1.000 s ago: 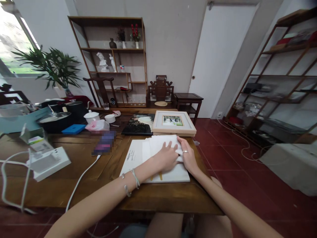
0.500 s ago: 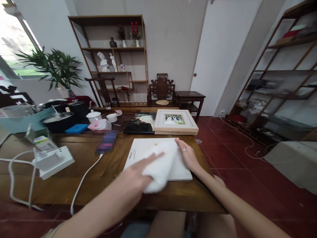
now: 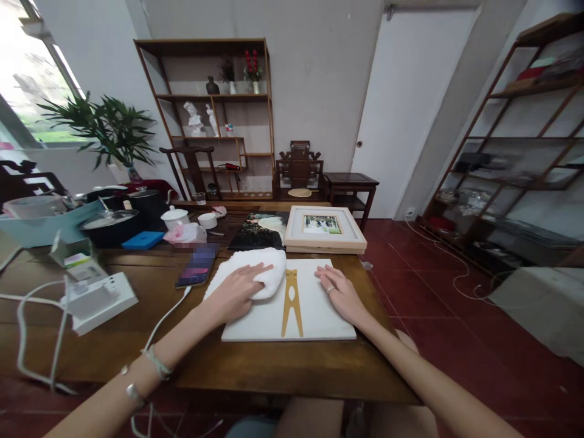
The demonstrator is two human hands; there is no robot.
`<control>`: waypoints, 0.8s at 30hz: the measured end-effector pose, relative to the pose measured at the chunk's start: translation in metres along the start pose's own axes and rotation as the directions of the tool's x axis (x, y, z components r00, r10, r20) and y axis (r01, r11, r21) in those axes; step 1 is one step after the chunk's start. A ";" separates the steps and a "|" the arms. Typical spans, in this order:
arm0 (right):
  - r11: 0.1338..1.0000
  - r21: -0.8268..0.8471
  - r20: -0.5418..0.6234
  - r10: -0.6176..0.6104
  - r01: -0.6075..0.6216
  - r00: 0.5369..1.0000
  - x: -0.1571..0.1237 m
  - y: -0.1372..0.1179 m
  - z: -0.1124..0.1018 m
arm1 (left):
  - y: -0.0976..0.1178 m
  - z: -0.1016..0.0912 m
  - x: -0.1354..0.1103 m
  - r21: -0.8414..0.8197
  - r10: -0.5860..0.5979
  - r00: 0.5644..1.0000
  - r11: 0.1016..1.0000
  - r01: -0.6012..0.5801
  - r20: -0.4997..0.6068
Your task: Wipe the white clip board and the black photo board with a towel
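Note:
A white canvas board (image 3: 314,316) with a gold clothespin shape (image 3: 292,301) painted on it lies flat on the wooden table (image 3: 137,316) in front of me. My left hand (image 3: 235,292) presses a white cloth (image 3: 255,271) onto the board's upper left part, fingers curled over it. My right hand (image 3: 340,291), wearing a ring, rests flat on the board's right side with fingers spread, holding nothing.
Behind the board sit a framed photo (image 3: 325,228) and a dark picture (image 3: 258,231). A phone (image 3: 197,267), a white cable (image 3: 164,316), a white box (image 3: 98,295), pots (image 3: 109,222) and cups lie to the left. Shelves line the back and right.
My left hand swept the white cloth from the board's top down toward me, then back up to its left corner, uncovering the gold shape. My right hand stayed on the board's right side.

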State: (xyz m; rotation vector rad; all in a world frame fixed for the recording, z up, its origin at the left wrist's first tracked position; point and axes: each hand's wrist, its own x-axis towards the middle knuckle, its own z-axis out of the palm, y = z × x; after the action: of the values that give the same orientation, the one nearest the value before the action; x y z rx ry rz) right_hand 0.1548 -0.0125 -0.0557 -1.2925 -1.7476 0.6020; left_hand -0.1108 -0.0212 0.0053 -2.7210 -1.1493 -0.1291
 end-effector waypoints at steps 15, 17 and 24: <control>0.995 -0.092 0.048 -0.030 0.034 0.998 -0.003 -0.002 0.000 | 0.024 -0.001 -0.013 -0.167 0.004 0.997 0.986 0.008 0.072; 0.995 -0.097 0.048 -0.033 0.038 0.998 -0.004 -0.002 0.000 | 0.042 -0.009 -0.034 -0.192 0.019 0.998 0.981 -0.006 0.066; 0.993 -0.108 0.046 -0.048 0.053 0.998 -0.004 0.000 0.001 | 0.066 -0.027 -0.068 -0.263 0.039 0.993 0.965 -0.009 0.108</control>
State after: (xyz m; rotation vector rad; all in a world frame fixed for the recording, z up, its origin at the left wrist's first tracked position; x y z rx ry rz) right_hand 0.1538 -0.0157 -0.0576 -1.3143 -1.8656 0.5151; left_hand -0.1113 -0.1196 0.0124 -3.0080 -1.2064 -0.1352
